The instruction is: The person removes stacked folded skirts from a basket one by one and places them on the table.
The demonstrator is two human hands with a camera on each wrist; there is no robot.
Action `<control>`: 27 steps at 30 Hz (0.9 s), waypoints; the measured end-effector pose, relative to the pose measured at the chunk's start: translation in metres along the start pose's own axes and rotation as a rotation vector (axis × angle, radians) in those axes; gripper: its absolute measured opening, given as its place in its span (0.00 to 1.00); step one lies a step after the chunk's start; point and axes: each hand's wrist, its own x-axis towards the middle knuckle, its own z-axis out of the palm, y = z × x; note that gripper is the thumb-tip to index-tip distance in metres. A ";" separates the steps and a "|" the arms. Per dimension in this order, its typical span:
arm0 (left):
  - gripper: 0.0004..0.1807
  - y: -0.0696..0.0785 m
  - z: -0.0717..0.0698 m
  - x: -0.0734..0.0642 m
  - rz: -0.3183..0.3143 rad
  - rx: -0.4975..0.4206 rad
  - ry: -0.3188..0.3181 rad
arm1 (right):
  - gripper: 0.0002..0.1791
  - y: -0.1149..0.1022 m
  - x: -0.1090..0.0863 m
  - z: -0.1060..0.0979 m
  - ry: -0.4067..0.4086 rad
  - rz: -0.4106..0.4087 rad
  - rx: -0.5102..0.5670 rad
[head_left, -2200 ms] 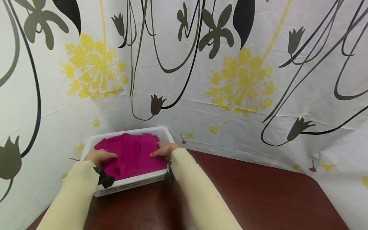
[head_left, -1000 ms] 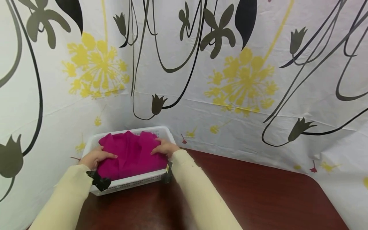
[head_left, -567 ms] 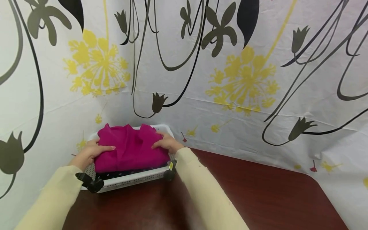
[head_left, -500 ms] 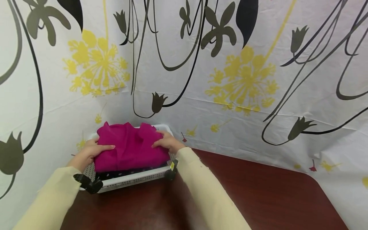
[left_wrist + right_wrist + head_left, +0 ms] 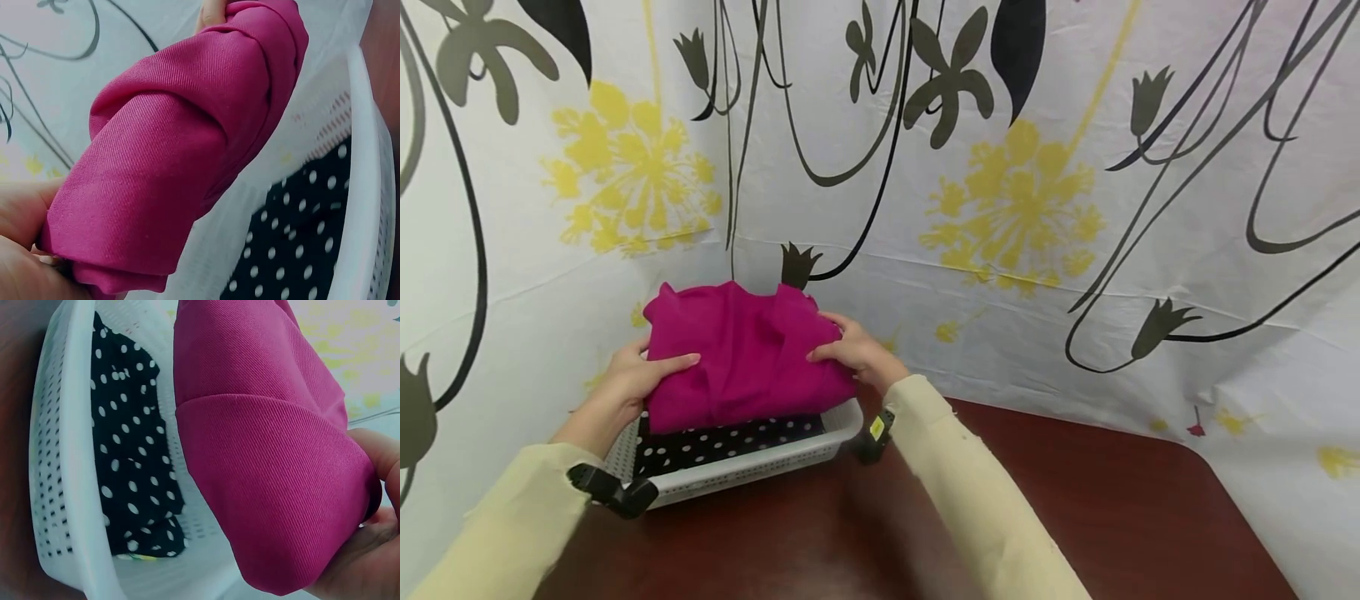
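Note:
A folded magenta cloth (image 5: 745,358), twill-like in the wrist views, is held up over a white plastic basket (image 5: 737,473). My left hand (image 5: 628,383) grips its left end, thumb on top and fingers beneath. On the opposite end, my right hand (image 5: 865,354) pinches the fold the same way. Lying on the basket's bottom is a black cloth with white dots (image 5: 128,456), seen also past the bundle in the left wrist view. The magenta cloth hides the back of the basket in the head view.
The basket stands on a dark red-brown table (image 5: 1037,492), at its back left. A white sheet printed with flowers (image 5: 1015,200) hangs behind and to the left. Black wrist cameras (image 5: 613,492) sit on both sleeves, close to the basket's front rim.
Both hands have lifted the magenta cloth up out of the basket, tilting its front upward. The dotted cloth beneath has come into view. The head view has shifted slightly.

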 end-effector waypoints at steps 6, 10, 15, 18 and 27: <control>0.42 0.014 0.018 -0.003 0.022 -0.058 -0.007 | 0.43 -0.007 -0.015 -0.022 0.033 -0.033 0.001; 0.35 0.022 0.033 -0.004 0.052 -0.122 -0.022 | 0.41 -0.009 -0.027 -0.039 0.056 -0.040 0.009; 0.33 0.032 0.054 -0.004 0.071 -0.179 -0.052 | 0.40 -0.010 -0.044 -0.062 0.071 -0.046 0.026; 0.36 0.038 0.067 -0.004 0.076 -0.206 -0.076 | 0.40 -0.010 -0.054 -0.076 0.084 -0.051 0.043; 0.40 0.052 0.107 0.000 0.103 -0.204 -0.129 | 0.41 -0.006 -0.081 -0.114 0.113 -0.043 0.096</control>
